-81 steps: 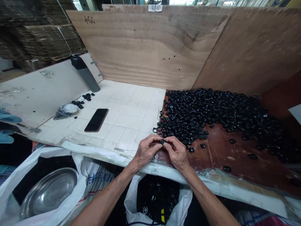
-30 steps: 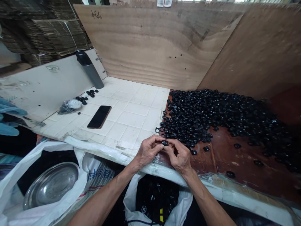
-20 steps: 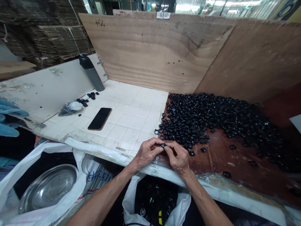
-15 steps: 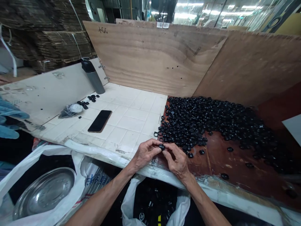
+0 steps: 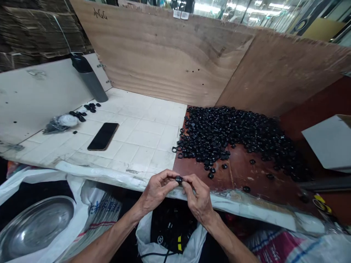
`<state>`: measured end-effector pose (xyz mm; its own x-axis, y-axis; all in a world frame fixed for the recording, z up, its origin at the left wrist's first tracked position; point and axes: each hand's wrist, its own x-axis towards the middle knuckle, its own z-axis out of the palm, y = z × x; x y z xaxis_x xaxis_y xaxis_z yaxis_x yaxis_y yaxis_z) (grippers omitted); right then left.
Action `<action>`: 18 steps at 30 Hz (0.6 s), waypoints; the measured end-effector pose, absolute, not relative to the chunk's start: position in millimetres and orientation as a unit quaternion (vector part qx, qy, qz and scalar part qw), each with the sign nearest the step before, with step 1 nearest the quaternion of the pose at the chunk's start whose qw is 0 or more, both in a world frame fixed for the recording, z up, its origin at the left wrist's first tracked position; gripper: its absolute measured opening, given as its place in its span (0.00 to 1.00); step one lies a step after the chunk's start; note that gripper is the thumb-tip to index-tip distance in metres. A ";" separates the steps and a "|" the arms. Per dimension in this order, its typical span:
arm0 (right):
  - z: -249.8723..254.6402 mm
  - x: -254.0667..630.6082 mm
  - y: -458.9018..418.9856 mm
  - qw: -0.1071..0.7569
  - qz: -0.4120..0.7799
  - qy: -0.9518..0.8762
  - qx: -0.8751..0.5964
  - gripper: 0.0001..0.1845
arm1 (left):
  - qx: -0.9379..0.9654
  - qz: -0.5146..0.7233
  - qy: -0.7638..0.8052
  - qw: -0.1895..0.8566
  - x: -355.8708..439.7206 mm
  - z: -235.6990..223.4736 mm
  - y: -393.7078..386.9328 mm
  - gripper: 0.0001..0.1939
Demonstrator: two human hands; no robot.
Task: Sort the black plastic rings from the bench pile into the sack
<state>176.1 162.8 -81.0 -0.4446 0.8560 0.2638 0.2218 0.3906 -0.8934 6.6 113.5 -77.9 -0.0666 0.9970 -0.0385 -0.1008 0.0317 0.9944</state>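
Pinched between the fingertips of both hands is a small black plastic part [image 5: 179, 179], held over the table's front edge. My left hand [image 5: 159, 188] grips it from the left with thumb and forefinger. On the other side, my right hand [image 5: 197, 195] holds it the same way. The fingers cover part of it, so its exact shape is hard to make out. Behind the hands, a large heap of similar black parts [image 5: 230, 131] spreads over the reddish-brown board [image 5: 238, 171]. Below them hangs an opened white sack [image 5: 142, 233] with dark parts inside.
A phone [image 5: 103, 136] lies on the white tabletop [image 5: 145, 135]. Further left are a grey bottle [image 5: 93, 82] and a plastic bag [image 5: 60, 123]. Wooden panels [image 5: 164, 54] close off the back. A metal basin [image 5: 38, 223] sits in a sack at lower left; a white box [image 5: 329, 142] stands right.
The camera view has tilted down and shifted right, so the scene sits further left. Both hands still hold the black part, now slightly farther from the heap.
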 end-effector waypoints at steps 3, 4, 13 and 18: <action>-78.7 178.1 161.8 0.374 0.478 -0.701 -0.376 0.07 | 0.444 0.541 0.499 0.512 9.6 -74.0 111.8 0.11; -77.8 178.7 160.6 0.375 0.486 -0.698 -0.370 0.07 | 0.434 0.541 0.499 0.519 10.3 -73.0 111.3 0.11; -66.1 174.9 147.5 0.328 0.607 -0.592 -0.417 0.06 | 0.614 0.513 0.511 0.314 7.8 -87.4 100.6 0.10; -68.0 168.9 134.5 0.280 0.768 -0.378 -0.435 0.13 | 0.740 0.472 0.458 0.142 9.0 -106.4 90.5 0.19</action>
<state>168.9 134.5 -68.0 -0.4649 0.7595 -0.4550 -0.1014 -0.5562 -0.8248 9.0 90.5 -106.4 0.1348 0.8120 0.5679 0.5441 -0.5396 0.6425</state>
